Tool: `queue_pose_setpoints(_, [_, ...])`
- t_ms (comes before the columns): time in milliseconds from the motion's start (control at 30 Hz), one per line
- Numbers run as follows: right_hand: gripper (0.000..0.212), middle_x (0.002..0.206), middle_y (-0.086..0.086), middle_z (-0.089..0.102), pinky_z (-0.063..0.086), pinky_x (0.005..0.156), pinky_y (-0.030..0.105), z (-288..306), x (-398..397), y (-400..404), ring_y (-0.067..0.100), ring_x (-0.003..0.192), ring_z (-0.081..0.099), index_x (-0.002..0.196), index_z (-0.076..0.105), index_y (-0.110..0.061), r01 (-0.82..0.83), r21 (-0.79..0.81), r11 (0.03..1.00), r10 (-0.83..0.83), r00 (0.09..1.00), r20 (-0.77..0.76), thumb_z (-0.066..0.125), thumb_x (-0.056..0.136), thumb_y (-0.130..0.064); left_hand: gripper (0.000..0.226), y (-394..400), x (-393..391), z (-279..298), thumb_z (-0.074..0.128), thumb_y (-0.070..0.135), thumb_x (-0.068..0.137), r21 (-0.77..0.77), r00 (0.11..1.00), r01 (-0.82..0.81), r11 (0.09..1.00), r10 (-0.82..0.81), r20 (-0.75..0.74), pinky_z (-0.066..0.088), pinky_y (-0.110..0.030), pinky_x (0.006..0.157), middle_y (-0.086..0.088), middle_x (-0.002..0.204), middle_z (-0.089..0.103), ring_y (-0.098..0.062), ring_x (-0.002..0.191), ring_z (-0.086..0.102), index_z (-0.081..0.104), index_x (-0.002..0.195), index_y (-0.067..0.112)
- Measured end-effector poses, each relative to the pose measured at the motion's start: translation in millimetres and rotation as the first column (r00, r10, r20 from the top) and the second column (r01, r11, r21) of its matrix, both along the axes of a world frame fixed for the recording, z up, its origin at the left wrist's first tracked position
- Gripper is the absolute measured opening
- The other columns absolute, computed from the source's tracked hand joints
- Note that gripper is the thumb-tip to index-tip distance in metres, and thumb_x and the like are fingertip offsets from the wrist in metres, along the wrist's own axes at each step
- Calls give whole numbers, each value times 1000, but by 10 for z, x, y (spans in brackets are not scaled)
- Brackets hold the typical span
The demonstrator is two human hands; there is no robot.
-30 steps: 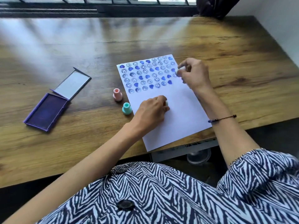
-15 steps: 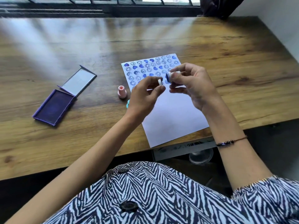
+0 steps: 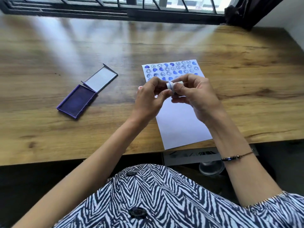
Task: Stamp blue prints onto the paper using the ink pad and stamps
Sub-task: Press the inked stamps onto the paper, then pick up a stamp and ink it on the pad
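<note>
Nearest you: zebra-striped shirt (image 3: pixel 164 203) across the bottom edge, both forearms reaching toward 12 o'clock. A beaded bracelet (image 3: pixel 236 157) sits on your right wrist.

Your hands meet above the paper (image 3: pixel 181 122), raised off the desk (image 3: pixel 65 137). Your left hand (image 3: pixel 148 102) and right hand (image 3: pixel 197 97) both pinch a small white stamp (image 3: pixel 171 85) between them; its rim shows blue ink. Right grip: thumb and fingertips closed round the stamp body. Left grip: thumb and forefinger closed on the stamp's end facing 9 o'clock. Whether that end is a separate piece, you cannot tell.

Just behind your left knuckles, at 9 o'clock of the hands, a sliver of a pink stamp (image 3: pixel 140 87) shows on the desk.

The paper lies at the near desk edge, its near corner overhanging. The lower half is blank; the far end carries rows of blue prints (image 3: pixel 171 69), smiley circles and solid hearts.

At 9 o'clock of the paper, well apart: the purple ink pad (image 3: pixel 76 101), open, lid (image 3: pixel 100 79) folded back flat.

Far edge: dark window frame (image 3: pixel 115 12).
</note>
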State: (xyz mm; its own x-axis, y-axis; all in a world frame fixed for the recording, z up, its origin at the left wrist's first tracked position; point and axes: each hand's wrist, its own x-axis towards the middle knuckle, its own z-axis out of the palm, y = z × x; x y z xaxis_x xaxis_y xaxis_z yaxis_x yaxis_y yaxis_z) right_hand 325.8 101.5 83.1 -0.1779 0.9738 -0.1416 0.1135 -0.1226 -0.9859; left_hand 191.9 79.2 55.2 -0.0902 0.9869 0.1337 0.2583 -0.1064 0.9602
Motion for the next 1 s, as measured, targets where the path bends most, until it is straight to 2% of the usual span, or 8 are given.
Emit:
queue_pose_setpoints(200, [14,60,3,61,55,55,24,-17,-279,104,13,51,61,70,62,-18,-45,-14,999,45,999,-8,68,78,-8,18,26,-233,52,65,7,79,105,979,-61,993,80,-188,48,-18,71,-14,89,70,-23,82,65,61,94,-3])
queue_pose_setpoints(300, [8,67,9,64,53,61,34,-49,-499,385,19,54,58,74,63,-15,-57,115,992,30,974,226,68,75,-9,25,106,-442,37,63,8,81,134,944,-163,977,194,-266,41,-10,72,-16,100,68,-18,86,60,61,104,0])
queue_pose_setpoints(433, [18,96,18,71,48,76,32,-191,-876,750,31,89,63,90,68,-9,-325,281,903,-5,647,763,62,73,-11,25,47,-612,-99,58,6,84,104,914,-273,956,292,-281,41,-12,80,-18,108,67,-21,95,62,59,108,0])
queue_pose_setpoints(567, [27,113,21,62,48,82,36,-301,-1070,822,35,104,58,104,61,-8,-481,160,862,56,404,913,55,78,-10,26,-24,-673,-197,56,6,85,39,917,-315,948,314,-247,44,-17,84,-18,111,67,-21,99,63,59,110,0])
queue_pose_setpoints(733, [28,91,21,64,40,65,35,-212,-933,624,36,88,58,83,60,-5,-389,330,860,-109,491,864,60,77,-33,25,-66,-713,-242,56,7,85,-1,913,-340,940,330,-239,41,-12,81,-16,110,67,-19,100,62,60,110,2])
queue_pose_setpoints(800, [31,76,14,59,34,60,31,-210,-915,489,31,78,57,66,53,-11,-437,232,869,-13,448,894,64,74,-40,25,-79,-714,-261,55,8,86,-25,916,-344,939,329,-231,40,-10,79,-14,110,68,-16,98,61,59,110,3])
queue_pose_setpoints(900, [20,87,16,61,37,63,30,-280,-978,384,33,86,58,79,57,-9,-491,135,860,96,416,904,62,77,-28,23,-92,-725,-278,57,10,85,-51,925,-339,939,323,-200,43,-13,80,-12,107,68,-14,93,61,61,107,6])
queue_pose_setpoints(1000, [15,85,16,67,38,65,27,-239,-977,371,27,80,59,84,65,-6,-410,229,883,79,612,787,62,77,-18,20,-107,-747,-295,59,14,85,-158,954,-301,940,297,-49,52,-28,84,-11,96,69,-16,85,62,62,103,8])
